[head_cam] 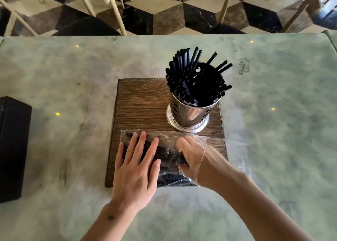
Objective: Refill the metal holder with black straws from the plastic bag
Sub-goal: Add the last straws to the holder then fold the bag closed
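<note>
A shiny metal holder (187,116) with slotted sides stands on the right part of a wooden board (140,103), and many black straws (193,78) stick out of its top. A clear plastic bag (217,145) lies across the board's near edge with black straws (169,155) inside it. My left hand (135,166) lies flat on the bag's left end, fingers straight and spread. My right hand (193,153) is inside the bag's open right end, its fingers curled around the straws there.
The board sits on a pale green marble table (273,113). A black box (12,145) lies at the table's left edge. Beyond the far table edge are chair legs (116,10) on a checkered floor.
</note>
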The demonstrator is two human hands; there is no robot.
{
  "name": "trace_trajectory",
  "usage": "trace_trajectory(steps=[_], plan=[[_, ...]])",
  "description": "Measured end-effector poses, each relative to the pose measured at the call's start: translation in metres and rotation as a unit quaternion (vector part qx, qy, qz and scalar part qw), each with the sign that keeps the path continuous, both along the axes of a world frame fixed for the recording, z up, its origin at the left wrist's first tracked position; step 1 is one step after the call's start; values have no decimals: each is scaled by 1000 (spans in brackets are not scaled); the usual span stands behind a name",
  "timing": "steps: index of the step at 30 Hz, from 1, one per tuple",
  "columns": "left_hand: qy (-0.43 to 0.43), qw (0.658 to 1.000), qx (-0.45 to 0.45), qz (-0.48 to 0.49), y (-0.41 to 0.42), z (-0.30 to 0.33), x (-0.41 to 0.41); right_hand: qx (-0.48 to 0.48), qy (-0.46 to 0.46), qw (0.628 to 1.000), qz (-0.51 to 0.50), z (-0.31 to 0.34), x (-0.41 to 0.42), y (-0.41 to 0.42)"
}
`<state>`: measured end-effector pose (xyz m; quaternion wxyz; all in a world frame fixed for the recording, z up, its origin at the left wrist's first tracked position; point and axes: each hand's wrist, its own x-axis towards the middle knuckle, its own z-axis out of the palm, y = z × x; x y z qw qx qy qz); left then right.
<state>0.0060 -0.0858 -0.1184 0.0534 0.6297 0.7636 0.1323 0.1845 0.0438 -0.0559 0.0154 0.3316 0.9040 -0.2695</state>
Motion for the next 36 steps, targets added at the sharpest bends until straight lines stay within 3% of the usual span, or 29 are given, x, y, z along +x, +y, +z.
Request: trace_trajectory(steps=[7,11,14,19,24,27,29,31,34,36], plan=[[-16,998,-9,59,-6,14,8,51,-52,994,86,4,-16,4],[-12,998,25,52,-3,18,9,31,-73,995,59,-2,-29,3],[-19,998,46,30,3,15,9,-65,-59,994,60,-6,-36,5],[-16,998,41,39,4,5,8,-18,-14,998,54,-4,-17,7],[-6,998,25,60,5,-1,10,11,8,998,-65,2,18,18],[8,998,14,63,5,-2,11,-103,20,973,-207,7,33,20],[13,998,11,67,6,-2,13,-221,72,916,-326,9,32,18],[13,997,12,74,7,0,15,-337,161,820,-434,13,27,16],[13,996,15,86,8,1,17,-516,362,536,-561,19,22,7],[11,996,16,92,8,2,17,-561,436,388,-587,23,25,-3]])
